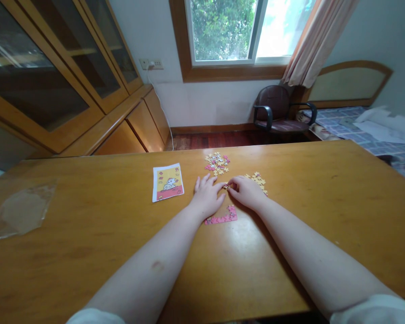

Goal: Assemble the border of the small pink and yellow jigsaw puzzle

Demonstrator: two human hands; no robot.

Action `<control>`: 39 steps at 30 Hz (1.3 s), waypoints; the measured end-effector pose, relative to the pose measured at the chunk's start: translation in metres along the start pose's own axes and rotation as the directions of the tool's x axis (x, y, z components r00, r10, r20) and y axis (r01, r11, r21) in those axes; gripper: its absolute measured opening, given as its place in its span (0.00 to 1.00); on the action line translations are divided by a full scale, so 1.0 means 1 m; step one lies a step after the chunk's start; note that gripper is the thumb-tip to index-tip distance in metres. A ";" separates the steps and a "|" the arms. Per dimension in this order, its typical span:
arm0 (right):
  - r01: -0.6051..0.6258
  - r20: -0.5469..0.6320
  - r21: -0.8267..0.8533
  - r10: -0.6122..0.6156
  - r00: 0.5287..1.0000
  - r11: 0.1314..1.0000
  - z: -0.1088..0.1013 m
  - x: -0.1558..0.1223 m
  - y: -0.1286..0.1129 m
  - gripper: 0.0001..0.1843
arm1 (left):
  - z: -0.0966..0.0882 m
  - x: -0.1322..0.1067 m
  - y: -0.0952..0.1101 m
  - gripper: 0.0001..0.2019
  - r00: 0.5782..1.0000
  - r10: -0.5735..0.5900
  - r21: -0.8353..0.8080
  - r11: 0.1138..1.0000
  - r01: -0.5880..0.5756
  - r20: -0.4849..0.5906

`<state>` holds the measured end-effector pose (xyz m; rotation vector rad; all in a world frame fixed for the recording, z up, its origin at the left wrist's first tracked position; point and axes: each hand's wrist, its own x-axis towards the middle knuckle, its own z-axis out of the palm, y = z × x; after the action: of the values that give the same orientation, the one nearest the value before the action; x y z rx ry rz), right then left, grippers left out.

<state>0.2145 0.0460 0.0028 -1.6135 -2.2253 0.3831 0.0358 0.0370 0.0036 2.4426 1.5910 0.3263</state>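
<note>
My left hand point(206, 196) lies on the table with its fingers spread, its wrist by the left end of a joined strip of pink jigsaw pieces point(222, 219). The strip turns upward at its right end. Just to the right, my right hand point(245, 191) pinches a small jigsaw piece point(226, 186) close to my left fingertips. One loose pile of jigsaw pieces point(217, 163), yellow, pink and white, lies beyond my hands. Another group of mostly yellow pieces point(257, 179) is partly hidden behind my right hand.
A printed picture card point(168, 182) with a white animal on yellow and pink lies left of my hands. A clear plastic bag point(20, 209) rests at the table's point(121, 238) far left. Beyond the table stand an office chair point(277, 110) and a glass-door cabinet point(97, 81).
</note>
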 end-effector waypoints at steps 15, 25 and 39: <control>-0.014 -0.007 0.048 0.014 1.000 0.999 -0.001 0.000 0.001 0.05 | 0.000 0.000 0.000 0.20 1.000 0.007 -0.007 1.000 -0.007 -0.004; -0.011 0.014 -0.002 0.011 1.000 1.000 -0.002 0.000 0.002 0.06 | -0.001 0.000 0.000 0.20 1.000 0.006 -0.004 1.000 -0.006 0.005; -0.012 0.036 -0.079 0.015 0.999 0.997 -0.001 0.001 0.004 0.11 | -0.001 0.000 0.001 0.20 1.000 0.004 -0.006 1.000 -0.004 0.007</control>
<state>0.2180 0.0483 0.0025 -1.6754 -2.2846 0.3352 0.0359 0.0369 0.0050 2.4402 1.5795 0.3228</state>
